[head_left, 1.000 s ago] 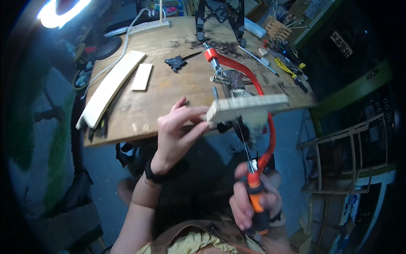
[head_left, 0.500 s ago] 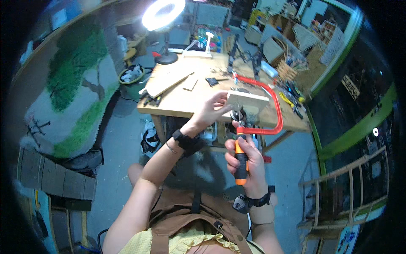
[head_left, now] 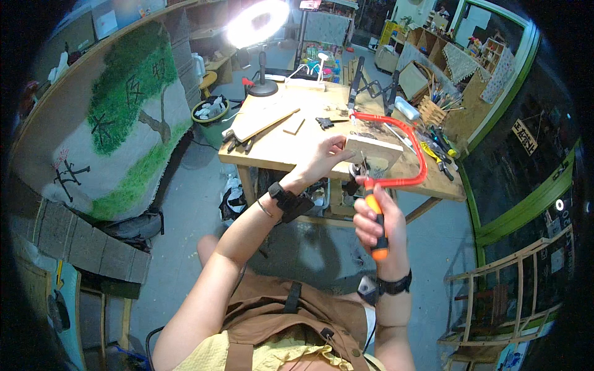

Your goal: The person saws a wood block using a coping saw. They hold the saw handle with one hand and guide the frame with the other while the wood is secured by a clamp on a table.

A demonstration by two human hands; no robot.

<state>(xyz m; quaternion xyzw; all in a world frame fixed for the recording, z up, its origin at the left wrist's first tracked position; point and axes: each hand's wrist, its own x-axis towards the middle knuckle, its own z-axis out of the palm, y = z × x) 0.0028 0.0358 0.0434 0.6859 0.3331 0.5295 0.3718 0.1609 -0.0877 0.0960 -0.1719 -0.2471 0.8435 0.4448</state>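
My right hand (head_left: 380,224) is wrapped round the orange and black handle of a coping saw (head_left: 423,157). The saw's red bowed frame reaches up and over the table's front edge, to the right of a pale wooden board (head_left: 378,146). Its thin blade runs close by the board; the exact contact is too small to tell. My left hand (head_left: 322,162) pinches the board's left end between thumb and fingers. Beneath the board, a dark metal part (head_left: 357,172) shows at the table edge, partly hidden.
On the wooden table (head_left: 272,145) lie a long board (head_left: 272,123), a small wood piece (head_left: 294,125) and a black clamp-like tool (head_left: 331,122). A lit ring lamp (head_left: 258,25) stands at the back. Yellow-handled pliers (head_left: 442,162) and other tools lie at the right.
The whole view has shifted, so the table sits farther right. My left fingers have closed in on the board's end. The saw handle has moved slightly up relative to the board.
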